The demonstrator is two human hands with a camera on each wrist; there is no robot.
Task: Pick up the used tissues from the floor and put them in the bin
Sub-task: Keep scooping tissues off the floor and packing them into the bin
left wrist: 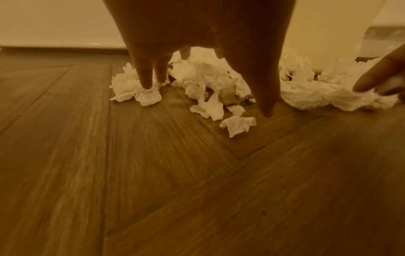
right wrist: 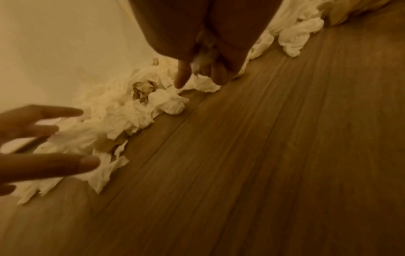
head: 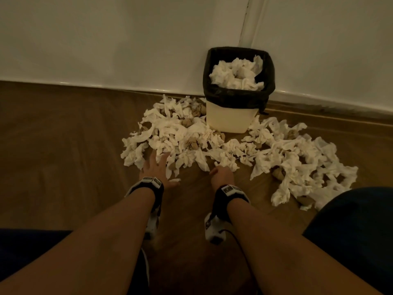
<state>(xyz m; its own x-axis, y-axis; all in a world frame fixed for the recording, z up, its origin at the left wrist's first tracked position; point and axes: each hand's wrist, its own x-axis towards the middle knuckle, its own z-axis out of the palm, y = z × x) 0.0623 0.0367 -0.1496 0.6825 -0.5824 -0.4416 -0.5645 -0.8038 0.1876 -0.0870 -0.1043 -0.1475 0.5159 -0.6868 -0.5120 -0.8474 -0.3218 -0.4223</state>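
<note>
Crumpled white tissues (head: 212,143) lie in a wide heap on the wooden floor, in front of and beside the bin (head: 231,120). The bin is cream with a black liner and holds several tissues (head: 236,75). My left hand (head: 156,165) is spread flat over the heap's near left edge, its fingers (left wrist: 146,78) straight and touching a tissue (left wrist: 140,93). My right hand (head: 221,172) is at the heap's near middle edge. Its fingers (right wrist: 181,76) are curled down and pinch a bit of tissue (right wrist: 202,55).
The bin stands against a white wall (head: 106,50) with a skirting strip. Brown crumpled paper balls (right wrist: 143,89) lie among the tissues. My knees in dark clothing (head: 353,231) are at the lower right and lower left. Bare floor boards (head: 63,156) stretch to the left.
</note>
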